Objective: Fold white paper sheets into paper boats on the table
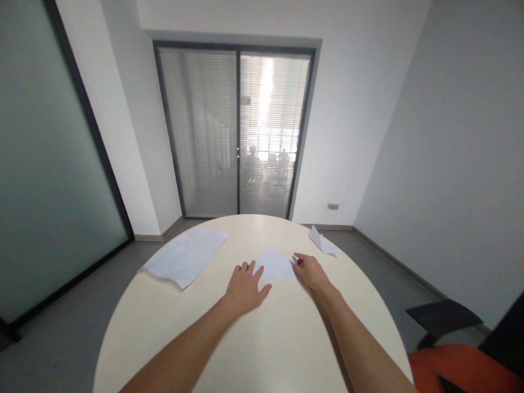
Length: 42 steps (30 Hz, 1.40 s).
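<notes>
Fingers, left hand: palm down, thumb parted from the rest, index tip at the left edge of the small paper. Fingers, right hand: bent inward, tips at the right corner of the same paper; whether they pinch it, cannot tell.

Listed left to right:

Frosted panel, one, dark-framed, far left, standing on the grey floor.

Large sheet, one, white, lying on the left far part of the table, its near corner slightly raised and the left hand well apart from it.

Glass door, one, dark-framed, two panes, beyond the table; blinds across both panes, bright light in the right one, dim shapes behind too blurred to name.

Round table, one, cream top, under both hands and all the paper.

Small paper, one, white, flat on the table between the two hands, its far side rising to a point.

Folded paper, one, white, near the table's right far edge, beyond the right hand, one flap standing up.

Wall plate, one, low on the white far wall.

Chair, one, orange seat, black armrest, right near side, beside the table.
</notes>
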Tool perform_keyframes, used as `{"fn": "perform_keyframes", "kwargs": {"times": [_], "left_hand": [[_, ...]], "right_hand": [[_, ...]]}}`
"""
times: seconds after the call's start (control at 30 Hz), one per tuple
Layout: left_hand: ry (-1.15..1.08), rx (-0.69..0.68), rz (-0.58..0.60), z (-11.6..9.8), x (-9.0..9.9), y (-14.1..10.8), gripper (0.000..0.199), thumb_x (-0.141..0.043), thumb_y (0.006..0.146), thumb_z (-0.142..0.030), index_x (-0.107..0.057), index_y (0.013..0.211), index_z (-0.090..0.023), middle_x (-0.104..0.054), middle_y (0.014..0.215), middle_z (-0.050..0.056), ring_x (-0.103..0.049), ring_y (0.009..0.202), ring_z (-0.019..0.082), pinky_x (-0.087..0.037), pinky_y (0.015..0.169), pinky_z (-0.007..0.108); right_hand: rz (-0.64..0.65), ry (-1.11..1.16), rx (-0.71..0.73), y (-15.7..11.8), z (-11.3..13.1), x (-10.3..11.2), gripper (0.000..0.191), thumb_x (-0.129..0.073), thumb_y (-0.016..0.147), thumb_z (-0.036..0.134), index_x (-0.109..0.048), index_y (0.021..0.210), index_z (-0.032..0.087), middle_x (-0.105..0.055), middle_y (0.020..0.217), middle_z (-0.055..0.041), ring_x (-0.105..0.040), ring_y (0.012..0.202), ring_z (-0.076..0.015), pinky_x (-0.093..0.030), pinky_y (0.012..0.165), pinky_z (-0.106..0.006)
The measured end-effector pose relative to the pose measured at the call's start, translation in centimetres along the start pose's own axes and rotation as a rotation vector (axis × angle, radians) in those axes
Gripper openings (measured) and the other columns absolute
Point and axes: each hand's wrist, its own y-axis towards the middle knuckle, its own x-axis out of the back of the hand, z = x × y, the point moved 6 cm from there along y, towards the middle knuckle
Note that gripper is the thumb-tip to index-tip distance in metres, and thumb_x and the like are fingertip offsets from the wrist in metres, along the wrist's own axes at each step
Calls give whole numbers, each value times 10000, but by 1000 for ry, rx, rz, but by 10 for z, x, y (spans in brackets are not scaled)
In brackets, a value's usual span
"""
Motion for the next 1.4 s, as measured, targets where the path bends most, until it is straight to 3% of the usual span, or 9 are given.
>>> {"fn": "perform_keyframes", "kwargs": {"times": [0.27, 0.6, 0.87, 1.17, 1.4], "left_hand": [[0, 1, 0, -1, 1, 0, 652, -292, 952, -619, -500, 1421, -217, -497, 1446, 150, -460, 1240, 354, -345, 1011, 504], [28, 22, -10, 0, -1, 1, 640, -275, 962, -611, -515, 1405, -217, -504, 1443, 147, -475, 1231, 347, -347, 1007, 502], [31, 93, -10, 10, 5, 3, 611, -259, 976, -567, -572, 1332, -181, -535, 1398, 178, -496, 1207, 369, -330, 1008, 532], [8, 140, 6, 22, 1, 5, 592, -298, 966, -565, -547, 1357, -196, -508, 1429, 169, -470, 1244, 371, -306, 1030, 533], [27, 127, -3, 26, 0, 7, 581, -301, 974, -538, -554, 1352, -176, -511, 1436, 162, -475, 1229, 363, -343, 1000, 514]], "right_hand": [[37, -66, 119, -4, 10, 2, 327, -512, 909, 248, -755, 1122, 200, -723, 1110, -124, -637, 1053, -247, -436, 927, -300], [60, -160, 193, -14, 34, 4, 313, -446, 969, 228, -758, 976, 213, -673, 1062, -105, -600, 1011, -200, -411, 879, -256], [37, -153, 256, -18, 53, -4, 335, -405, 981, 223, -722, 1088, 233, -656, 1126, -98, -563, 1074, -224, -422, 913, -297], [105, -200, 348, -26, 70, -7, 396, -457, 963, 470, -676, 1117, 178, -609, 1315, -140, -515, 1188, -295, -371, 1017, -405], [205, -132, 324, -25, 58, -23, 659, -433, 952, 548, -444, 1445, 110, -378, 1541, -195, -337, 1423, -332, -287, 1128, -465]]}}
